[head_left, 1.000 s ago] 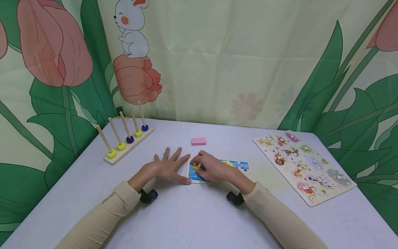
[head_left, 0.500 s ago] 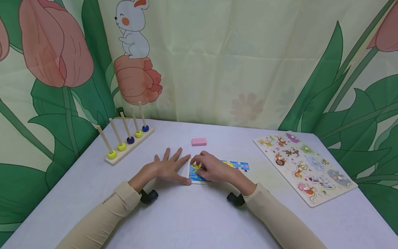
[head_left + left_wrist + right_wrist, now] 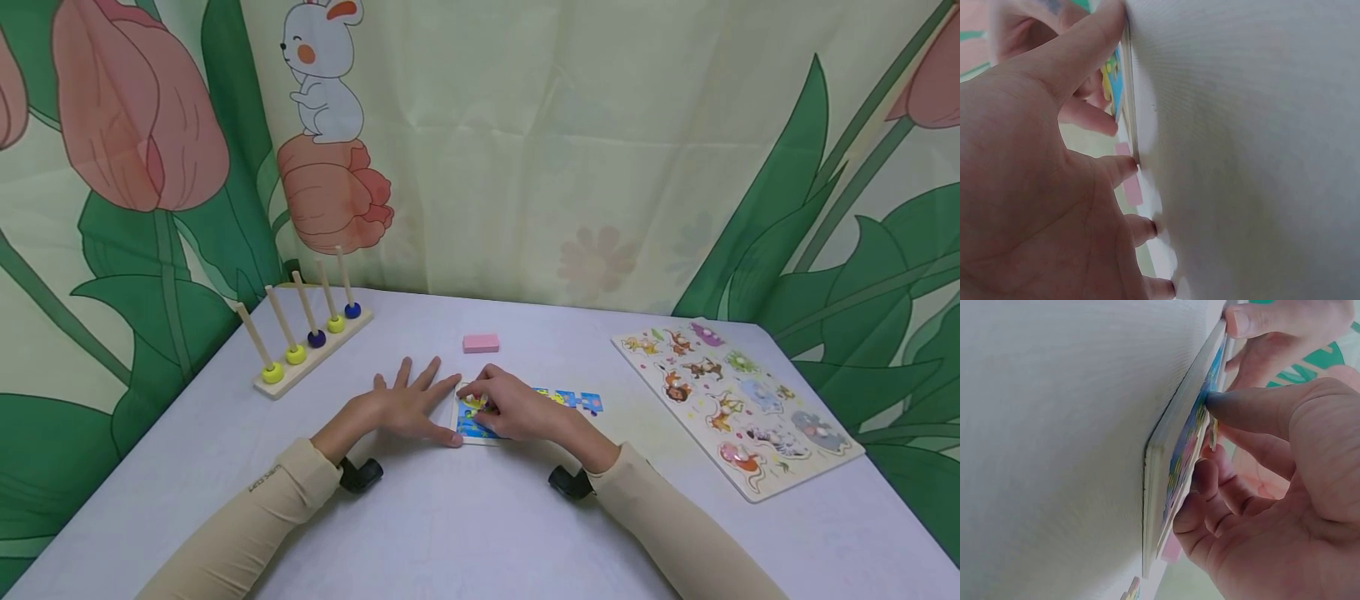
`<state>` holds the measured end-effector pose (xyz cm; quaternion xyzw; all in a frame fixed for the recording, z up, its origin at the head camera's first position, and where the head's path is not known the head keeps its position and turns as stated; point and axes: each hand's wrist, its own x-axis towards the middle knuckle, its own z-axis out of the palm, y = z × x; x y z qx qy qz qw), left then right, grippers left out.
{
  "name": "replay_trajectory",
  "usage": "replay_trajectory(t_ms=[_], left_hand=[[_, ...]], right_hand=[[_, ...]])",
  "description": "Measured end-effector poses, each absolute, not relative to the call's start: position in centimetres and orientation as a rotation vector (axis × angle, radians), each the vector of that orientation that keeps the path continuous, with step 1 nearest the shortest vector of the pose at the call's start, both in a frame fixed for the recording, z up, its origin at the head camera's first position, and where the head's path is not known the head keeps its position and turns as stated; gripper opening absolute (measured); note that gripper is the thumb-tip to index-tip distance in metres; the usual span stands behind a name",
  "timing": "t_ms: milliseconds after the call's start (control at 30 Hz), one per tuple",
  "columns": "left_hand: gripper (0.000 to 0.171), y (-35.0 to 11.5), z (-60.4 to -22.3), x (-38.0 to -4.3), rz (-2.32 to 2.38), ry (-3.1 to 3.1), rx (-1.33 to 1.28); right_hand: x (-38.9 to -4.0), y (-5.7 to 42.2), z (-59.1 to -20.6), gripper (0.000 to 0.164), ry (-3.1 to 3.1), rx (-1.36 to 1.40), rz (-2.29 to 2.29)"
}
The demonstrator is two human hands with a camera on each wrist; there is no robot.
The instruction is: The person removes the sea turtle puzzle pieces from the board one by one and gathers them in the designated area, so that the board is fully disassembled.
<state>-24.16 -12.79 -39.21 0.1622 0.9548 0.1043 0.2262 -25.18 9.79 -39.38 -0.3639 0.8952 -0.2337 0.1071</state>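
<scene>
A small jigsaw puzzle [image 3: 471, 430] in a pale wooden frame lies flat on the white table, its picture blue and yellow. My left hand [image 3: 405, 408] is spread palm down beside it; the thumb and index fingertip touch the frame's left edge. Over the puzzle, my right hand [image 3: 521, 407] has curled fingers and pinches a small yellowish puzzle piece [image 3: 1213, 434] that stands tilted above the board. The right thumb tip reaches the picture surface in the right wrist view. This hand covers much of the puzzle's right part.
Loose blue and yellow puzzle pieces [image 3: 591, 402] lie right of the hand. Behind the puzzle rests a pink block [image 3: 481, 343]. A wooden peg stand [image 3: 279, 386] with yellow and dark blue beads is at left, an animal peg board [image 3: 765, 487] at right.
My right thumb and fingers have shifted slightly over the puzzle's left part, uncovering a little more of its picture. The left hand keeps its place at the frame.
</scene>
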Motion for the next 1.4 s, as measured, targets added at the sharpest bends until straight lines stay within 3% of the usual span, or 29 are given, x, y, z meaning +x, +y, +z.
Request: replay_trajectory(t_ms=[700,1133,1400], left_hand=[[0.108,-12.7,-39.3,-24.1,0.294,2.628,0.437],[0.111,-12.9,-41.5,-25.7,0.282,2.641,0.426],[0.111,-12.9,-40.6,-25.0,0.301,2.647,0.427]], right_hand=[[-25.2,10.5,-39.7,0.039,2.65,-1.108,-0.674],[-24.8,12.8,-39.6,0.041,2.71,-1.006,-0.655],[-24.4,15.1,-39.7,0.039,2.737,-0.933,-0.667]])
